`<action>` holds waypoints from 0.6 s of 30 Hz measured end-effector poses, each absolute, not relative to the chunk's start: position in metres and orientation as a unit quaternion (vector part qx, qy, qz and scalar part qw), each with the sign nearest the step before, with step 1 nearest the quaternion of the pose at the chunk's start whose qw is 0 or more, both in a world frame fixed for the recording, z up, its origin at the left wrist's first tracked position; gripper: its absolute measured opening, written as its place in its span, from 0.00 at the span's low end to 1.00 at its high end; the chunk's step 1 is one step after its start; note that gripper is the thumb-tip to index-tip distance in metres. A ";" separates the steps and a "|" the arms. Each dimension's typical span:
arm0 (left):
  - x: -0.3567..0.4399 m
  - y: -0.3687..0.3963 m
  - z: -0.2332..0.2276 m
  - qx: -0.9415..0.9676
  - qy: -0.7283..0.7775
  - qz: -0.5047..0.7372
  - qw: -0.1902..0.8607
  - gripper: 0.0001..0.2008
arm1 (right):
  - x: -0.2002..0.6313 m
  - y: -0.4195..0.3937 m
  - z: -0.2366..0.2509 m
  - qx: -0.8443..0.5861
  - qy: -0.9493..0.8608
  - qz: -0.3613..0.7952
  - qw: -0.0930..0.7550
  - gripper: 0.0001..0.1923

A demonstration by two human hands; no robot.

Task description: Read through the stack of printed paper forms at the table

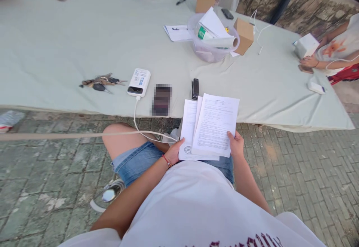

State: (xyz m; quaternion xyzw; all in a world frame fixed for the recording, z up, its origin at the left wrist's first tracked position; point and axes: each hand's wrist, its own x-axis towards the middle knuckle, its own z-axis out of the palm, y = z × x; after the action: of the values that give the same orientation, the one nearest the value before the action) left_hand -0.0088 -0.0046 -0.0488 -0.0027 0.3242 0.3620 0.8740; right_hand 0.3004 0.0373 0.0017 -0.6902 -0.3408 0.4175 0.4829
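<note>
Both my hands hold printed paper sheets over my lap, at the table's near edge. My left hand (174, 152) grips the lower left corner of the stamped sheet (185, 127), thumb on top. In my right hand (236, 143) is the right edge of the upper printed sheet (215, 125), which overlaps the other one at a slight slant. Part of another sheet shows between them. Just beyond the papers a black stapler (195, 88) lies on the cloth. Text on the sheets is too small to read.
On the cloth-covered table (84, 45) lie keys (102, 82), a white power bank (139, 82) with a cable, and a pixelated dark object (162, 100). Farther back stand a plastic basin (210, 54) of papers and a cardboard box (243, 35). Another person's hand (310, 61) rests at right.
</note>
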 end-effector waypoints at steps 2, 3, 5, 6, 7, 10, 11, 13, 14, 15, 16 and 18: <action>-0.010 -0.004 -0.047 0.000 0.308 0.361 0.880 0.27 | 0.311 0.039 0.009 -0.688 -0.327 0.399 0.510 0.23; -0.010 -0.004 -0.046 0.004 0.301 0.363 0.882 0.27 | 0.317 0.040 0.014 -0.683 -0.312 0.393 0.531 0.23; -0.010 -0.003 -0.044 0.016 0.288 0.365 0.885 0.28 | 0.327 0.042 0.025 -0.669 -0.276 0.381 0.575 0.23; -0.009 -0.003 -0.043 0.021 0.283 0.366 0.886 0.29 | 0.330 0.042 0.030 -0.664 -0.259 0.375 0.593 0.24; -0.009 -0.003 -0.042 0.026 0.278 0.366 0.888 0.29 | 0.332 0.042 0.035 -0.660 -0.244 0.370 0.606 0.24; -0.009 -0.002 -0.040 0.033 0.273 0.363 0.890 0.30 | 0.330 0.040 0.046 -0.648 -0.223 0.368 0.628 0.24; -0.009 -0.002 -0.040 0.035 0.273 0.362 0.890 0.30 | 0.327 0.038 0.047 -0.642 -0.225 0.375 0.629 0.24; -0.009 -0.002 -0.040 0.038 0.277 0.362 0.889 0.30 | 0.318 0.034 0.045 -0.631 -0.239 0.400 0.620 0.24; -0.009 -0.002 -0.040 0.040 0.282 0.364 0.887 0.30 | 0.312 0.032 0.043 -0.627 -0.247 0.418 0.609 0.24; -0.009 -0.002 -0.041 0.039 0.289 0.367 0.883 0.30 | 0.307 0.030 0.039 -0.626 -0.256 0.438 0.592 0.24; -0.009 -0.002 -0.042 0.038 0.297 0.370 0.879 0.29 | 0.302 0.028 0.035 -0.629 -0.268 0.459 0.568 0.24; -0.009 -0.001 -0.043 0.031 0.313 0.377 0.871 0.29 | 0.295 0.025 0.025 -0.649 -0.310 0.480 0.503 0.22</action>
State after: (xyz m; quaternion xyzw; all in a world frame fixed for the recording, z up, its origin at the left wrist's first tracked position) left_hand -0.0094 -0.0014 -0.0430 0.0305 0.3133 0.3771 0.8710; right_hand 0.2949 0.0251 0.0247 -0.6486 -0.3098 0.4799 0.5031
